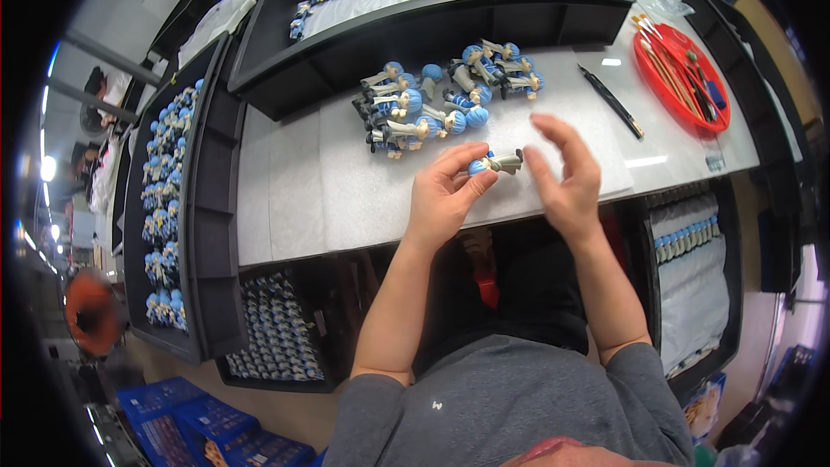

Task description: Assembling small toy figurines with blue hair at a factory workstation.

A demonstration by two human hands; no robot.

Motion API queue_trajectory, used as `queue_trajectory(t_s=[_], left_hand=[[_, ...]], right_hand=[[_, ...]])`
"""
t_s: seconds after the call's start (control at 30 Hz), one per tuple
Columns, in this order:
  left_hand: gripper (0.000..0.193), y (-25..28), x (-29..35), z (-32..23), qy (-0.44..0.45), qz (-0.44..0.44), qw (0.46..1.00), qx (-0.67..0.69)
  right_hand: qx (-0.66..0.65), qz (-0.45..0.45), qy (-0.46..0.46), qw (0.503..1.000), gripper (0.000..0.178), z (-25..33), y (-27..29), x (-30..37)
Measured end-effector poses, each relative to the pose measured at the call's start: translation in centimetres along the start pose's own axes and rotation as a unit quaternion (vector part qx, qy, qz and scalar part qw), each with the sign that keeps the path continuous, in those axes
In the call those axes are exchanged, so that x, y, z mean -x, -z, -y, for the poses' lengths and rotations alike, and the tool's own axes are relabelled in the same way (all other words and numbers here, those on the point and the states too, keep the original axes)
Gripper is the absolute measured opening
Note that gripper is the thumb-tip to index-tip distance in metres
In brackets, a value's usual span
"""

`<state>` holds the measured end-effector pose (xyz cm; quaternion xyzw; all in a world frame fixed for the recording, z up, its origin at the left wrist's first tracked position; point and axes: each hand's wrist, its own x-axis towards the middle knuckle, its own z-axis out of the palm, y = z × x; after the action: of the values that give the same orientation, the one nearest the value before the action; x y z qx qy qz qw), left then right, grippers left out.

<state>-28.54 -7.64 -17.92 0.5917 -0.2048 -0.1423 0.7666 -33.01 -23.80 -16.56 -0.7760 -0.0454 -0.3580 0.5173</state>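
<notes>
Between the thumb and fingers of my left hand (445, 195) is a small blue-haired figurine (503, 163) in grey clothing, lying sideways with its head in the grip. My right hand (566, 177) is just to the right of its dark feet, thumb and fingers spread apart, holding nothing. Beyond my hands, a loose group of similar figurines (406, 104) lies on the white cloth (337, 199) that covers the table. More figurines (493, 65) lie beside them, toward the black tray.
A black tray (432, 30) with rows of figurines stands at the back. Another filled tray (212, 207) is at the left. On the right lie a black pen-like tool (612, 102) and a red dish (683, 73) of brushes. Lower trays of figurines (272, 329) flank my legs.
</notes>
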Motion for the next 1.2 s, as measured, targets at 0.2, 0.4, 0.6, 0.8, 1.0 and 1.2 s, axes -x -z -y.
queue_trajectory(t_s=[0.2, 0.4, 0.6, 0.8, 1.0, 1.2], left_hand=[[0.03, -0.8, 0.4, -0.1, -0.024, 0.016, 0.999, -0.039], [0.027, -0.7, 0.5, 0.3, 0.0, 0.019, 0.998, -0.053], [0.028, -0.7, 0.6, 0.1, -0.011, 0.022, 0.998, -0.061], [0.027, -0.7, 0.5, 0.2, -0.061, 0.023, 0.991, -0.118], [0.024, -0.6, 0.5, 0.5, -0.024, 0.011, 0.992, -0.126], [0.024, -1.1, 0.6, 0.0, -0.044, 0.005, 0.991, -0.129]], right_hand=[[0.215, 0.028, -0.071, 0.974, 0.024, -2.3, 2.1, -3.2], [0.223, 0.071, -0.075, 0.969, 0.019, -3.0, 1.9, -2.5], [0.008, -0.02, -0.157, 0.987, 0.023, -0.3, 0.4, -1.6], [0.055, 0.014, -0.094, 0.994, 0.02, 0.8, -0.9, 0.2], [-0.025, 0.024, -0.122, 0.992, 0.02, 1.7, -1.3, 0.2], [0.007, 0.003, -0.165, 0.986, 0.021, 0.5, -0.6, -0.4]])
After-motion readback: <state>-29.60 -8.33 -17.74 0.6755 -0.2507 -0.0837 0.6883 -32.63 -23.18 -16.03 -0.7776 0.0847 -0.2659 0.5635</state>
